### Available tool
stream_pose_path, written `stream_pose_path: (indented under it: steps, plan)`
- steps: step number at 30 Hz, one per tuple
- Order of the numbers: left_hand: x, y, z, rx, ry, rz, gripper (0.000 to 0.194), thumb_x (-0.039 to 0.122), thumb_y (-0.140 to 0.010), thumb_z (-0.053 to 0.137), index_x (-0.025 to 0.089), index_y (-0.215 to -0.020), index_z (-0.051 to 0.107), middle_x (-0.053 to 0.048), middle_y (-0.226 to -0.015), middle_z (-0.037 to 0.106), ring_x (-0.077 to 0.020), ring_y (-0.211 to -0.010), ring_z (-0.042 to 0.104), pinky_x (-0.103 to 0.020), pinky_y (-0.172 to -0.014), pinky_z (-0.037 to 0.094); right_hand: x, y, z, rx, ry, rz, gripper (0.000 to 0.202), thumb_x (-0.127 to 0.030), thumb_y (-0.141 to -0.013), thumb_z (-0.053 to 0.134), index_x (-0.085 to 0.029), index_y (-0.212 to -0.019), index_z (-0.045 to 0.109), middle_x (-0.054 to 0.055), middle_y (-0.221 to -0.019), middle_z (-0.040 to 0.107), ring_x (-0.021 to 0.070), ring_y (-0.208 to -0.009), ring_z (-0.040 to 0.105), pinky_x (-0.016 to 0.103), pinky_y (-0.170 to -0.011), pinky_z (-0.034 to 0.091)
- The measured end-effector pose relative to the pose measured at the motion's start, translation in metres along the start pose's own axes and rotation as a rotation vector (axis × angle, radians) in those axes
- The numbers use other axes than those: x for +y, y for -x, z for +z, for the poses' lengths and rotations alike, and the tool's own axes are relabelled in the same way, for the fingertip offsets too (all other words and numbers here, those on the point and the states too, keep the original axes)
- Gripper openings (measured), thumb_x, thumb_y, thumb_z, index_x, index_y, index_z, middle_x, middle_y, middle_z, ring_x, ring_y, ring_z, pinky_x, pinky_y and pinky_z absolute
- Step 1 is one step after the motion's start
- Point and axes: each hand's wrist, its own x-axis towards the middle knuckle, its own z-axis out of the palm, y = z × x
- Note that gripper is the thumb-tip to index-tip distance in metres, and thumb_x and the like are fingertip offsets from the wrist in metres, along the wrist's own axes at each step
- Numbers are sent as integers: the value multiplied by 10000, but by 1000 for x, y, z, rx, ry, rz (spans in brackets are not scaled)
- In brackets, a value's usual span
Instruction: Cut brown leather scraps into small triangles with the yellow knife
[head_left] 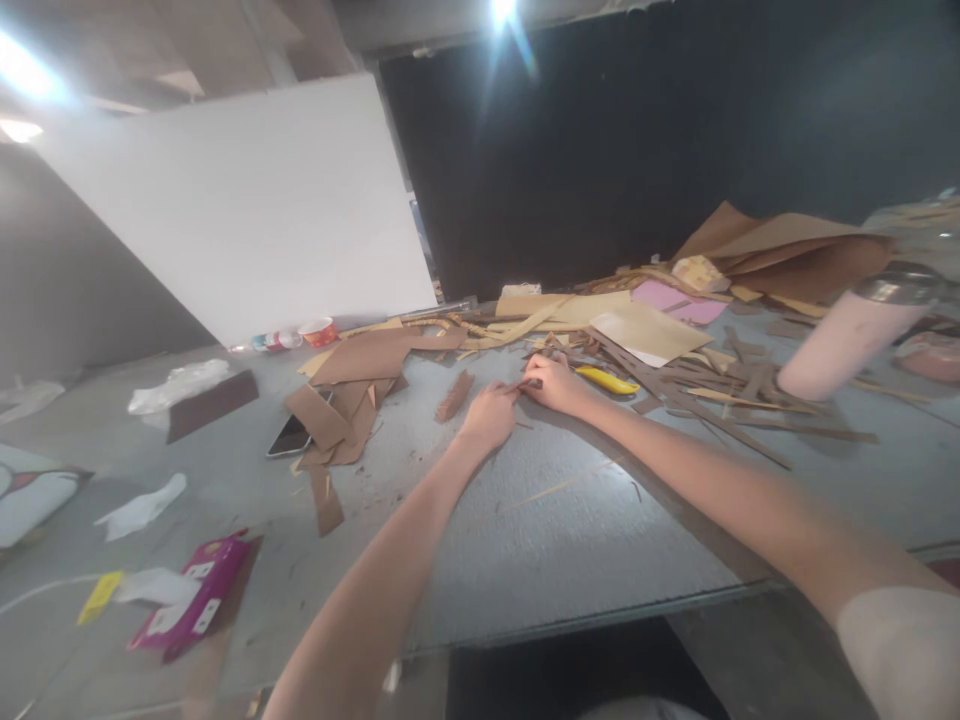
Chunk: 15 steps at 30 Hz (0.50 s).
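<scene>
My left hand (491, 414) and my right hand (556, 384) meet near the middle of the grey table. Both are closed, their fingertips pinching a thin brown strip (526, 384) that looks like leather or card; most of it is hidden by the fingers. Just right of my right hand lies a yellow tool (606, 380), perhaps a cutter. To the left of my left hand is a small bundle of brown strips (454, 396). Larger brown sheets (360, 356) lie farther left, some resting over a phone (291, 438).
Many loose strips (739, 400) litter the right side, near a tilted-looking pink tumbler (851, 340). Behind are a tan sheet (660, 340) and a large folded brown sheet (802, 255). A purple tissue pack (206, 590) sits at front left. The table's front edge (600, 615) is close.
</scene>
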Motion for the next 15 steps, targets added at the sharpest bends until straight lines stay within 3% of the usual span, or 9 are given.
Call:
stream_pose_path:
  steps: [4,8,15]
  plan:
    - [-1,0,1,-1,50,-44,458,36,-965,475,163,-1302,758,-128,-1367,754,-271,-1354,619,-403,-1182,496,-3,1,-5,-51,39,-97,243,-286,-1033,618,-235,-961,844,76,-976,745,225,-924,645,426,-999,331]
    - [-3,1,2,18,66,-108,464,32,-956,445,144,-1291,744,-168,-1326,748,-278,-1277,671,-412,-1119,537,-5,2,-11,-122,114,-183,345,-292,-1058,533,-208,-844,790,65,-853,713,211,-833,598,415,-941,300]
    - [-6,2,2,23,116,-130,474,26,-924,460,154,-1292,730,-161,-1323,739,-269,-1263,685,-395,-1115,539,-8,2,-17,-212,172,-270,377,-304,-1060,503,-201,-757,703,68,-819,710,215,-799,586,412,-926,290]
